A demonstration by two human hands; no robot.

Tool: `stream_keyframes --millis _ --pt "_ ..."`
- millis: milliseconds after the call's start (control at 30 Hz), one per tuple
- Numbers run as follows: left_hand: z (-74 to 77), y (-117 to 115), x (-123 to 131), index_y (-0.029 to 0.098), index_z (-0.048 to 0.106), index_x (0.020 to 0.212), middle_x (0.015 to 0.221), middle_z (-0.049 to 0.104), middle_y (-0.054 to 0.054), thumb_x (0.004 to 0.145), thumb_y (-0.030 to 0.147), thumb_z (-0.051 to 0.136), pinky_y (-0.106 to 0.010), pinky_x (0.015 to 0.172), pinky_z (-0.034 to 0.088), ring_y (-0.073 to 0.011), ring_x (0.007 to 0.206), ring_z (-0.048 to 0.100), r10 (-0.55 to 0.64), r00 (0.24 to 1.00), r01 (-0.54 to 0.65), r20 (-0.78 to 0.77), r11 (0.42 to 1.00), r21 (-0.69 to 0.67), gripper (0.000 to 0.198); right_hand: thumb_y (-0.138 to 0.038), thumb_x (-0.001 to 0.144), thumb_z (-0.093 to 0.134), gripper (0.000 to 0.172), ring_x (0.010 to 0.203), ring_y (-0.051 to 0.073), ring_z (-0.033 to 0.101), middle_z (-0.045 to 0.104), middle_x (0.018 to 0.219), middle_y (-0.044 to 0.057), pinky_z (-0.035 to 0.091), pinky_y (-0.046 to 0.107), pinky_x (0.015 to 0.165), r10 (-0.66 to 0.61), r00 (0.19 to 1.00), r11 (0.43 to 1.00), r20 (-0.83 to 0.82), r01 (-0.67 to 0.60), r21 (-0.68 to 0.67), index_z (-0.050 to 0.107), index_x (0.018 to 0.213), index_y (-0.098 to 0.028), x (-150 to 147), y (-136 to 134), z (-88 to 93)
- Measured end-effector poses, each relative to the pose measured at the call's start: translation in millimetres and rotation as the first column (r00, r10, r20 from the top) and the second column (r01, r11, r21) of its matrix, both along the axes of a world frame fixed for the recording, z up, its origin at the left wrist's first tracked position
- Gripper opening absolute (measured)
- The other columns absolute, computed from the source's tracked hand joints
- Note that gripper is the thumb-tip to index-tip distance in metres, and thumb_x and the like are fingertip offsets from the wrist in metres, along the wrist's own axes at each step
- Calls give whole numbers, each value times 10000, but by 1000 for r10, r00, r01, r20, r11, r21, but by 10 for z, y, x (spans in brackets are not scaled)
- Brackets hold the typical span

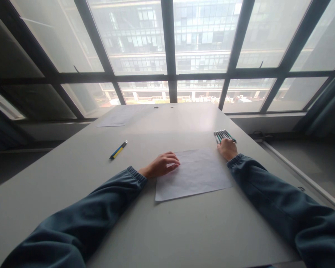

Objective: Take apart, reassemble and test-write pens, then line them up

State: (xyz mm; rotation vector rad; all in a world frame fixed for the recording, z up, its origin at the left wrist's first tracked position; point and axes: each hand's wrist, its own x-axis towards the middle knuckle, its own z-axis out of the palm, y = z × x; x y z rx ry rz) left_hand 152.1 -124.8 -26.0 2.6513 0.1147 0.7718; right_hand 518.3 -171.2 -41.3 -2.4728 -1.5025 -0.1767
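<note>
A white sheet of paper (195, 176) lies on the table in front of me, slightly askew. My left hand (163, 164) rests at its upper left edge, fingers loosely stretched and apart, holding nothing. Farther to the right, several pens (220, 134) with silver, dark and green parts lie side by side in a row. Over their near ends my right hand (227, 148) is closed, fingers curled down at the pens. The hand hides its fingertips and how many pens it touches.
Left of the paper, a blue pen and a yellow pen (118, 150) lie together on the white table (72, 175). More paper sheets (114, 118) lie at the far left. Large windows (170, 76) stand beyond the far end. The table's right edge runs past my right arm.
</note>
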Motion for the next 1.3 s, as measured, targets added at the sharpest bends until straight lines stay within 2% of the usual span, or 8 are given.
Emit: stream_keyframes --millis 433,1300 --pt "8 -16 4 179 754 958 932 730 -110 983 285 568 -347 884 542 -194 926 654 2 1000 -2 -8 1000 -8 215 -269 930 506 355 1027 358 682 703 1067 277 508 400 917 -11 999 1000 -51 11 -7 733 1065 -32 -36 -37 76" --pt "23 -34 -8 161 768 947 929 736 -131 1005 345 533 -310 841 550 -185 878 685 -1 999 -1 -33 998 -62 305 -268 943 492 352 1024 343 684 710 1040 265 504 382 911 14 1000 1000 -14 -14 -6 734 1030 -28 -19 -14 36"
